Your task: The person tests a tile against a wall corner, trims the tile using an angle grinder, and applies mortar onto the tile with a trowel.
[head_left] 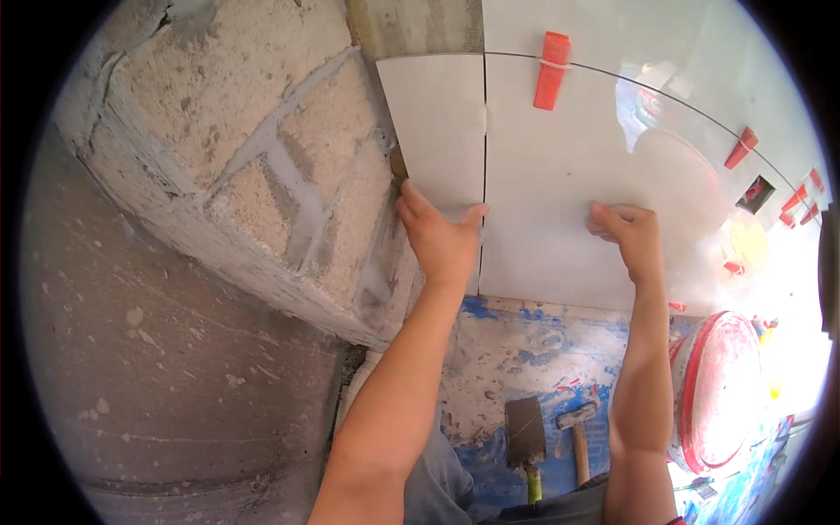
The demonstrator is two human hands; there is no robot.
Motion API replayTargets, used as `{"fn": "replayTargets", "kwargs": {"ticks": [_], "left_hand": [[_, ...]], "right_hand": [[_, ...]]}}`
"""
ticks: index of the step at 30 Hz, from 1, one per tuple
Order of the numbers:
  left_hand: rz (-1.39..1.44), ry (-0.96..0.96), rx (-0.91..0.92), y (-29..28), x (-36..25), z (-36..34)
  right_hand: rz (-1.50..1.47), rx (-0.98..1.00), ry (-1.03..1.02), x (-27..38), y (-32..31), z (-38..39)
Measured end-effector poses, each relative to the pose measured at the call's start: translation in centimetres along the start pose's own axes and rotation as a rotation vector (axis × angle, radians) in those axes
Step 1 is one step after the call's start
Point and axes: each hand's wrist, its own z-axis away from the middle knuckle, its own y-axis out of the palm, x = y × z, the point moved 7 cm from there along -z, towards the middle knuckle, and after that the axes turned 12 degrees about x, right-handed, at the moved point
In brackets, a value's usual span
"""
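Spanning a narrow white rectangular tile [437,114] with thumb and fingers spread, the left hand [444,249] sits at the tile's lower part, its thumb at the dark joint along the right edge, its fingers at the left edge. That tile stands upright on the wall, just beside a wide glossy white tile [551,236]. The right hand [640,241] is in front of the wide tile, thumb and fingers drawn together.

Close on the left, a rough wall of pale blocks with grey mortar [236,96] juts out beside the narrow tile. A red plastic wedge [551,70] crosses the joint above the wide tile; more red wedges sit farther right, near a small dark square opening [755,194]. Below lies a mortar-smeared blue covering [490,481], bearing a flat grey-bladed trowel with a green handle [525,431] and a wooden-handled hammer [581,446]. At right stands a round white bucket with red bands [722,394], partly behind the right forearm.

The person's legs hide the lower ends of both tool handles. Glare washes out the far right. Whether the right fingertips touch the tile or pinch something small, I cannot tell.
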Motion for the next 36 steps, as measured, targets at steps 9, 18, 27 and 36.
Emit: {"fn": "replayTargets", "kwargs": {"ticks": [9,18,27,36], "left_hand": [[-0.050,0.029,-0.001,-1.0,0.6,-0.9],[-0.003,0.021,0.036,-1.3,0.9,-0.1],[-0.109,0.126,0.007,1.2,3.6,1.2],[-0.128,0.111,0.061,2.9,3.4,1.8]], "right_hand": [[0.011,-0.005,-0.009,0.5,1.1,-0.7],[0.010,-0.034,0.023,-0.1,1.6,0.1],[0.075,-0.050,0.030,-3.7,1.5,-0.4],[0.027,-0.023,0.019,-5.4,0.9,0.2]]}}
